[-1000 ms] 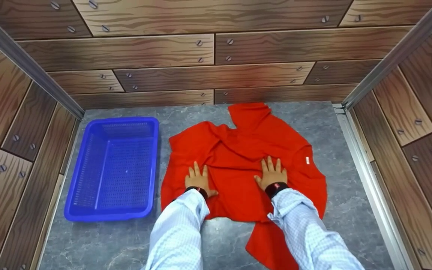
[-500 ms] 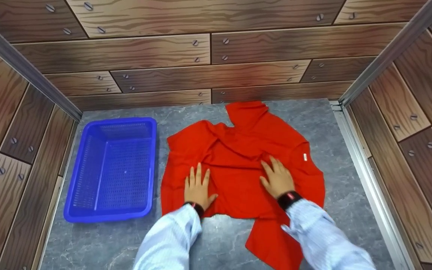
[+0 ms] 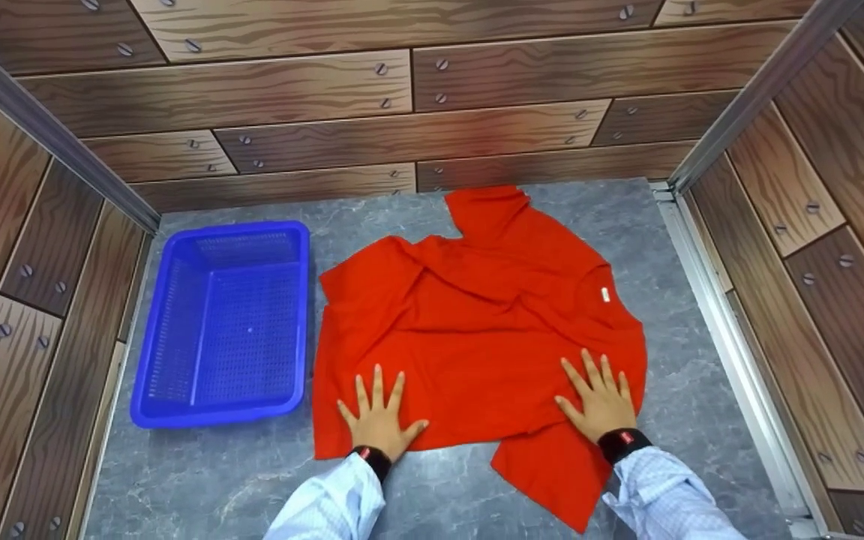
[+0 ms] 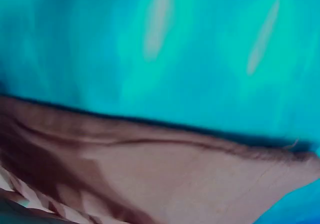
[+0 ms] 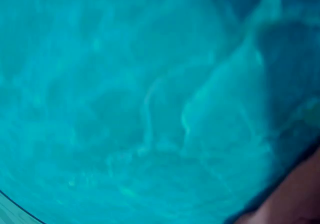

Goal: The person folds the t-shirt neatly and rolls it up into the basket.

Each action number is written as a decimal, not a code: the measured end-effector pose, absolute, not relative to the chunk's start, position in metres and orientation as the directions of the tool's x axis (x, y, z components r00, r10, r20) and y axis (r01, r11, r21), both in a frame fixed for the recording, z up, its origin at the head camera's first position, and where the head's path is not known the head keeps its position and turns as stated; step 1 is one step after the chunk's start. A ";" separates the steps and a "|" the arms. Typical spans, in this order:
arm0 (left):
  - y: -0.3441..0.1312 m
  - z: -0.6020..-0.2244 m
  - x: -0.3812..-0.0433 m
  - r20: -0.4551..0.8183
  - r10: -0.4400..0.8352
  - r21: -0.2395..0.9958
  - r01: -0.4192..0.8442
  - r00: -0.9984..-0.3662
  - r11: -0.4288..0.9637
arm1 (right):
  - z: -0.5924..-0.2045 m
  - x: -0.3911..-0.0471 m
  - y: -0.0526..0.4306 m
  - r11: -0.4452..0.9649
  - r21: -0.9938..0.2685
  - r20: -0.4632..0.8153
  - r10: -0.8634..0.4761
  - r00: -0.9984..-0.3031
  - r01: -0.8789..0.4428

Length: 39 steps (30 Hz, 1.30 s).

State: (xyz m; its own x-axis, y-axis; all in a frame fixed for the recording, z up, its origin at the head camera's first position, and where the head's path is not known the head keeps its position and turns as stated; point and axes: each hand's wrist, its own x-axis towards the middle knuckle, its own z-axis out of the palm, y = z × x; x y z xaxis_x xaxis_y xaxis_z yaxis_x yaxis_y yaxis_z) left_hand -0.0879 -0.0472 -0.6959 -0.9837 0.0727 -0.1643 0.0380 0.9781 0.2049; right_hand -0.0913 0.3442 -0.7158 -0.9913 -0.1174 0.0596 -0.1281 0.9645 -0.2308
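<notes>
A red T-shirt [image 3: 469, 345] lies spread on the grey marbled surface [image 3: 244, 487], with a white tag by its neckline at the right. One sleeve points to the back, another sticks out at the front, and some creases cross its upper half. My left hand [image 3: 379, 424] rests on the shirt's front left part, fingers straight and spread. On the front right part, my right hand [image 3: 603, 401] lies with its fingers also spread. Part of the left hand [image 4: 165, 179] fills the bottom of the left wrist view, where colours look off. Only a hand edge [image 5: 292, 199] shows in the right wrist view.
A blue plastic basket [image 3: 303, 315] with perforated sides and bottom stands left of the shirt. Wood-patterned walls [image 3: 312, 82] enclose the back and both sides. A metal rail [image 3: 724, 337] runs along the right edge.
Both hands have slid toward the front, and the right hand also to the right. The shirt's front left edge is drawn forward and its middle looks flatter. The view has shifted slightly.
</notes>
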 end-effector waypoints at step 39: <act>-0.091 -0.690 -0.082 -0.078 -0.172 0.418 -0.188 -0.982 0.889 | -0.696 -0.044 0.374 0.815 -0.575 0.215 0.245 -0.945 0.080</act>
